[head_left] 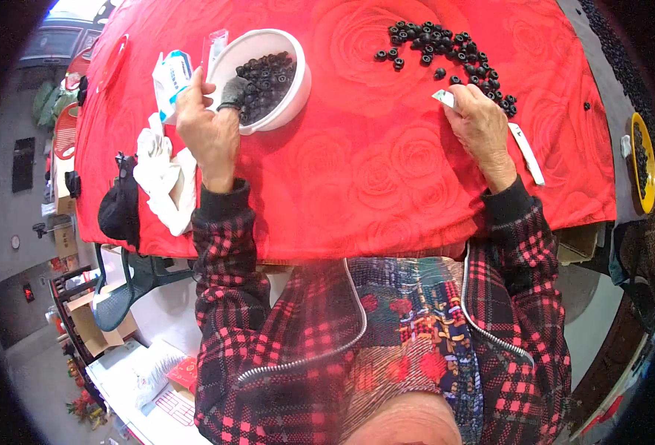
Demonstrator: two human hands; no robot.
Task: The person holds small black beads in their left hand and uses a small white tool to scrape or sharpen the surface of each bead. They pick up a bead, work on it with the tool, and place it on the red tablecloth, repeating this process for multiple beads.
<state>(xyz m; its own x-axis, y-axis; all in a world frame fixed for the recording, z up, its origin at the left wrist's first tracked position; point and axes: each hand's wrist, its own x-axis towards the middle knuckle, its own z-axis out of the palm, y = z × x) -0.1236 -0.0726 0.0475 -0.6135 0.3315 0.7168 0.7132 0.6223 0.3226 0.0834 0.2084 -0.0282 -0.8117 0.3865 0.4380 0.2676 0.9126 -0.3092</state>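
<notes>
My left hand is at the left side of a white bowl. Its thumb wears a dark covering and reaches over the bowl's rim, apart from the fingers; I see nothing held. Inside the bowl lie many small black round pieces. My right hand is closed, with a small white and green flat piece sticking out between thumb and fingers. Just beyond it, loose black round pieces with hollow centres spread in a curved band. A white strip lies beside my right wrist.
A red rose-patterned cloth covers the table. Left of the bowl are a white and blue packet, a crumpled white cloth and a black cloth item. A yellow dish with dark bits stands at the far right.
</notes>
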